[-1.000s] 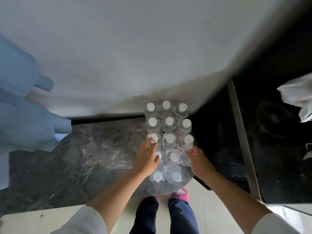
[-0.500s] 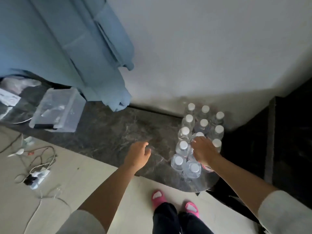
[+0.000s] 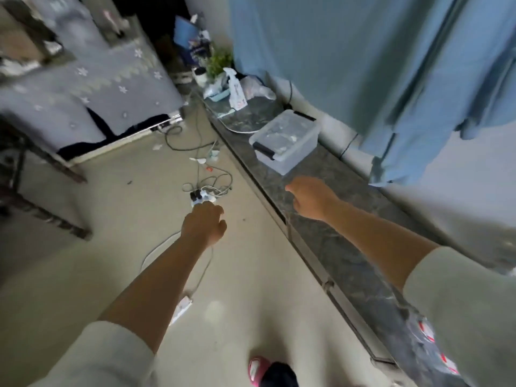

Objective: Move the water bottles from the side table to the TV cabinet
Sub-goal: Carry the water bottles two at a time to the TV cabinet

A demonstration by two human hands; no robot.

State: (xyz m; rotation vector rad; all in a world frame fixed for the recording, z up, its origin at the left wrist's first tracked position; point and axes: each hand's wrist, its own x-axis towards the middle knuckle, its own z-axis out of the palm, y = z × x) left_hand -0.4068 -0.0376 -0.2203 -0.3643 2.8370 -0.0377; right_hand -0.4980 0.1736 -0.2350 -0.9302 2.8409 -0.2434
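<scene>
The pack of water bottles (image 3: 421, 337) shows only as a blurred patch of clear plastic with red labels at the lower right, mostly hidden behind my right sleeve. My left hand (image 3: 205, 223) hangs over the floor with its fingers loosely curled and nothing in it. My right hand (image 3: 310, 198) hovers above the dark marble ledge (image 3: 321, 255), fingers curled under, thumb pointing left, with no bottle in it. Both hands are well away from the bottles.
A clear lidded plastic box (image 3: 284, 138) sits on the ledge just beyond my right hand. Farther along stand a spray bottle (image 3: 237, 90) and a small plant (image 3: 219, 61). A power strip with tangled cables (image 3: 202, 195) lies on the floor. Blue curtains (image 3: 363, 65) hang at the right.
My view has swung left, away from the bottles and along the ledge. My right hand has come off the bottle caps and both arms now reach forward with nothing in them.
</scene>
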